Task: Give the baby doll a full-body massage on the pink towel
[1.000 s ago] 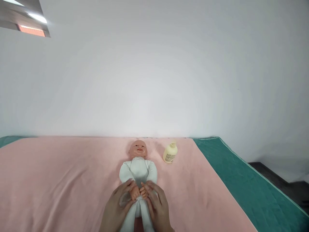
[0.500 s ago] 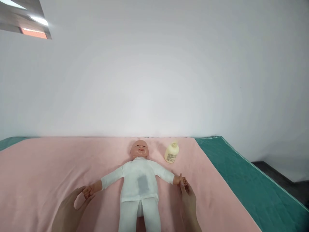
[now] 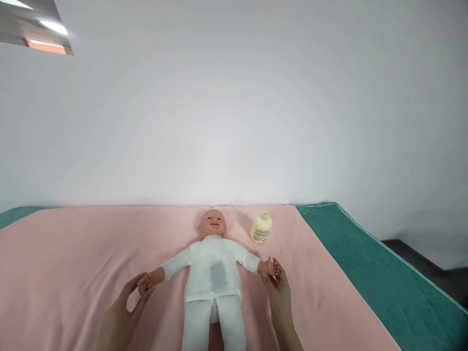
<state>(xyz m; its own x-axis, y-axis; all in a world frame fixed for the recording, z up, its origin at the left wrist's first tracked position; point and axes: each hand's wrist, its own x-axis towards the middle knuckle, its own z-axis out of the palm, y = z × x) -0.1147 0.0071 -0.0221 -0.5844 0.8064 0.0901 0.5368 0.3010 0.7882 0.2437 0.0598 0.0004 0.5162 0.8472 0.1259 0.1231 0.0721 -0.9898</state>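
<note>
Lying on its back on a pink cloth [image 3: 325, 302], a doll [image 3: 199, 282] fills the 6 o'clock part of the view, its head towards 12 and its legs running down to 6, where the near edge of the frame cuts them off. It wears a white long-sleeved top and white trousers, with a grey rectangular patch [image 3: 218, 276] on the front of the top. Both its arms are stretched wide. At 8 o'clock from its chest, the person's left hand [image 3: 119, 312] has its grip closed about the doll's near fist, thumb on one side and fingers on the other, a gap showing behind the pinch. At 4 o'clock from the chest, the right hand [image 3: 281, 295] has its grip around the doll's other hand, thumb by the wrist and fingers behind. A pale yellow bottle [image 3: 261, 228] with dark print sits on the cloth at 3 o'clock from the doll's head, near but apart. Green fabric [image 3: 369, 263] shows beyond the pink at 4 o'clock, and a plain wall [image 3: 226, 97] takes up the 12 o'clock side.
</note>
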